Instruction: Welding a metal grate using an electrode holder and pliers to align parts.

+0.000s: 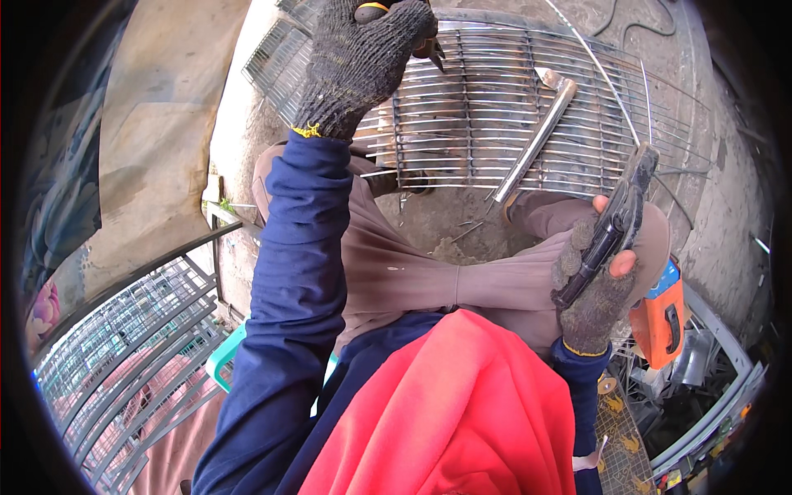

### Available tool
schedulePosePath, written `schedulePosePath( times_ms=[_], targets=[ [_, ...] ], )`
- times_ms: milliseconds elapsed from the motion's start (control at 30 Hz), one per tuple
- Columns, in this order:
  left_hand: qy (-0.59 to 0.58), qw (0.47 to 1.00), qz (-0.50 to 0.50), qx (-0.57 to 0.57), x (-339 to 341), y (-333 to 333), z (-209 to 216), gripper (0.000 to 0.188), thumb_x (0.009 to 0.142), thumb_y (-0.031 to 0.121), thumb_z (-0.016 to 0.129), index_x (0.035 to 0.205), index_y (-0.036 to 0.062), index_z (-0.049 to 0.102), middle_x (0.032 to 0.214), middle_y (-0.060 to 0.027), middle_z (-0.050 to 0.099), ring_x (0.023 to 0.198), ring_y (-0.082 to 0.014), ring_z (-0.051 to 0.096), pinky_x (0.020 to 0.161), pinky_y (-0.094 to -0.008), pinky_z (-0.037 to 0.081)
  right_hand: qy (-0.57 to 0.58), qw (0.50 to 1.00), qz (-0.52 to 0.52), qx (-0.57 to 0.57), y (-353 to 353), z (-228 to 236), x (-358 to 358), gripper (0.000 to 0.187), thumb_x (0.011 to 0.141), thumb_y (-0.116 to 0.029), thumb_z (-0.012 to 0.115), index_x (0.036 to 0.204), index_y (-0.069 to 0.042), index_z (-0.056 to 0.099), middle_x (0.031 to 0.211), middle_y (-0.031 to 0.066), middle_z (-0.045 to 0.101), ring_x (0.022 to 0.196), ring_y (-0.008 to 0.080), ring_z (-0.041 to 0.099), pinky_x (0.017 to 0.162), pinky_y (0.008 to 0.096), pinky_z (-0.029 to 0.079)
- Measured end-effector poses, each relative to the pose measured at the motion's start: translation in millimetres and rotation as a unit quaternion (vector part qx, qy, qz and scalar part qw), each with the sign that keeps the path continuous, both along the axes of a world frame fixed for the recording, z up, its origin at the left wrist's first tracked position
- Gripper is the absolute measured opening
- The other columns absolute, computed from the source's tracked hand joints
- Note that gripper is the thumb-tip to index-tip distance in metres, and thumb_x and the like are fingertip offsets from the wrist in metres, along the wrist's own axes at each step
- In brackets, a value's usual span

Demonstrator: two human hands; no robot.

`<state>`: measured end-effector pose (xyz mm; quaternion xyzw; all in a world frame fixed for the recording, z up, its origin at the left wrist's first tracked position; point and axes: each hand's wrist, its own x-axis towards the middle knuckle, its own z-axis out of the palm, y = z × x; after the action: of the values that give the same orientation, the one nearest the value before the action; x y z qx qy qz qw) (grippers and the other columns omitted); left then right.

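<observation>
My left hand (351, 70), in a dark knitted glove, is raised at the top over the left end of a metal bar grille (474, 111). Its fingers are closed around a tool with an orange and black handle; dark, pointed jaws like those of pliers (433, 51) stick out on the right. My gloved right hand (590, 285), with bare fingertips, grips a black welding electrode holder (615, 223) above my right knee. From the holder's head a long thin welding rod (598, 62) slants up and left across the grille. A chipping hammer with a tubular metal handle (536, 140) lies on the bars.
Beside my right leg stands an orange case with a black handle (660, 326), near a metal-framed rack (709, 421) of scrap and tools. Dark cables (652, 25) run over the ground. Another grille (140, 346) and a brown sheet (157, 107) are at left.
</observation>
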<state>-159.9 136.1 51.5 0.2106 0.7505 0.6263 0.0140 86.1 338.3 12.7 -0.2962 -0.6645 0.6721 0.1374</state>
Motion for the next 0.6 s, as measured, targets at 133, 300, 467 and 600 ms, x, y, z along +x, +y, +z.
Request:
schedulePosePath(
  times_ms=[133,300,467,600],
  targets=[
    [0.0,1.0,0.0,0.001,-0.4,1.7,0.7,0.067,0.089,0.005,0.065,0.15,0.0033,0.036,0.118,-0.0145,0.062,0.091,-0.0186,0.065,0.076,-0.03,0.056,-0.002,1.0,0.006,0.022,0.4,3.2,-1.1,0.101,0.073,-0.081,0.065,0.119,0.008,0.057,0.08,0.0049,0.061,0.062,0.0089,0.056,0.054,0.021,0.044],
    [-0.002,1.0,-0.002,0.003,0.4,3.2,0.5,0.067,0.089,0.005,0.065,0.15,0.0034,0.036,0.118,-0.0145,0.061,0.092,-0.0186,0.064,0.076,-0.0298,0.056,-0.005,1.0,-0.019,-0.008,-5.0,1.4,0.8,0.099,0.073,-0.081,0.065,0.115,0.008,0.058,0.077,0.004,0.061,0.06,0.0082,0.056,0.052,0.0208,0.043],
    [-0.002,1.0,0.002,0.005,-0.8,3.2,-0.3,0.068,0.089,0.005,0.065,0.15,0.0035,0.036,0.119,-0.0146,0.061,0.092,-0.0186,0.064,0.076,-0.0297,0.056,0.024,0.999,0.005,0.032,-0.1,-1.1,-1.4,0.096,0.075,-0.079,0.065,0.116,0.008,0.058,0.072,0.0027,0.06,0.055,0.0086,0.054,0.05,0.0214,0.043],
    [-0.002,1.0,0.002,0.007,-2.1,3.7,-0.9,0.068,0.089,0.005,0.065,0.15,0.0036,0.036,0.119,-0.0147,0.061,0.093,-0.0187,0.064,0.076,-0.0296,0.056,0.01,1.0,0.003,0.011,-1.8,1.8,-1.7,0.097,0.075,-0.08,0.064,0.114,0.008,0.058,0.07,0.0026,0.059,0.053,0.0085,0.054,0.048,0.0215,0.042]
  ],
)
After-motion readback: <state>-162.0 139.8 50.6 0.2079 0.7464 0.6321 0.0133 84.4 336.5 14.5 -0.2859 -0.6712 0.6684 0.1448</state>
